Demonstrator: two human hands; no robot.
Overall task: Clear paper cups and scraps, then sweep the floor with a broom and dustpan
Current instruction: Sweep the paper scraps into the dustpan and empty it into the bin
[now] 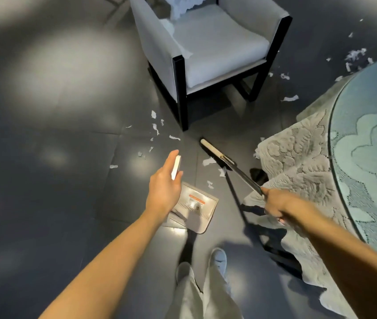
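Head view: my right hand (279, 206) clamps the dark-handled broom (228, 162), left hand (164, 192) pinches the grey plastic dustpan (196, 208) by its handle; white paper scraps (209, 161) lie at twelve o'clock, where the lace tablecloth (297, 176) at three could snag the broom.

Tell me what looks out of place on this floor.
Torn white paper scraps litter the dark floor: by the front leg of the chair, around the broom head, and beyond the table. More white material lies crumpled on the chair.
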